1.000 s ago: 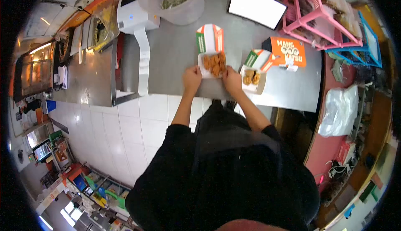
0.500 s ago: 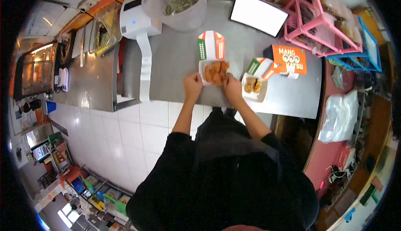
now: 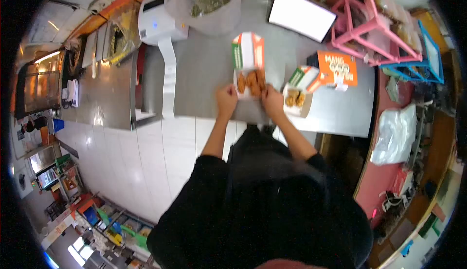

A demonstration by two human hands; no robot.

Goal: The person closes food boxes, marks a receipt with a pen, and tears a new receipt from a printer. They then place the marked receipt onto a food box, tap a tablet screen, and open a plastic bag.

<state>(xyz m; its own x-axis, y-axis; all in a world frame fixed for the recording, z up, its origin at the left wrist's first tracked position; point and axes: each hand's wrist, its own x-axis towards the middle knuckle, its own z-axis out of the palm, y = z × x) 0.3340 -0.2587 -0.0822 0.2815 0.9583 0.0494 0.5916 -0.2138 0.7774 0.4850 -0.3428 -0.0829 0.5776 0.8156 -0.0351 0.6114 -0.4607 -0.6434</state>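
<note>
An open carton with its lid tilted back stands on the steel counter, holding pieces of fried chicken. My left hand grips the carton's near left edge, fingers closed. At the opposite side, my right hand pinches the near right edge. Just right of it sits a second open carton with small browned pieces inside. An orange box with white lettering is behind that one.
A white printer trails a paper strip across the counter. Behind are a clear tub, a bright tablet and a pink rack. Plastic bags lie at the right.
The chicken pieces have shifted inside the carton, showing gaps between them. The carton and both hands have moved slightly right in the view.
</note>
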